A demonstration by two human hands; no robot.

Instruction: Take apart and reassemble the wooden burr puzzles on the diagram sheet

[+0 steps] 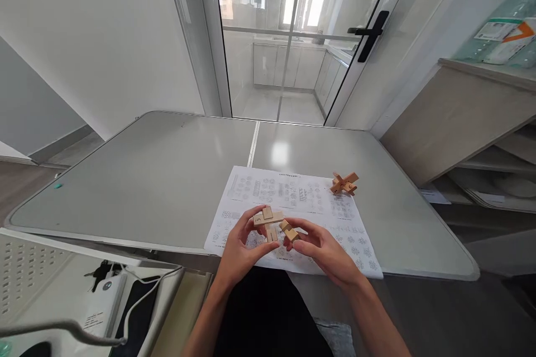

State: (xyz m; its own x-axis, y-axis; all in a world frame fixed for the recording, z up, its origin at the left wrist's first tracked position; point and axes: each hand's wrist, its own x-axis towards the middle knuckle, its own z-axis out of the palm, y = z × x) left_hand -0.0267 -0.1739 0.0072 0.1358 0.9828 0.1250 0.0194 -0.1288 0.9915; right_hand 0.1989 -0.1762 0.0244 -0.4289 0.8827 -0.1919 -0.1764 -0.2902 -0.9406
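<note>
Between the thumb and fingers of my left hand [245, 245] is a pale wooden puzzle assembly [268, 217], made of a few interlocked pieces, one marked with a number. My right hand [320, 248] pinches a notched wooden puzzle piece [288, 231], tilted and close beside the assembly; I cannot tell whether the two touch. Both hands are above a printed instruction sheet [355, 240] with rows of small diagrams. A darker wooden burr puzzle [344, 183], with crossed bars, sits at the sheet's upper right edge.
The grey table [125, 178] has a seam down its middle. At lower left, a white surface holds keys [100, 274], a white box [104, 301] and a cable [138, 304]. Beyond the table is a glass door [288, 67]. Shelves [481, 117] with plastic bottles [502, 36] stand right.
</note>
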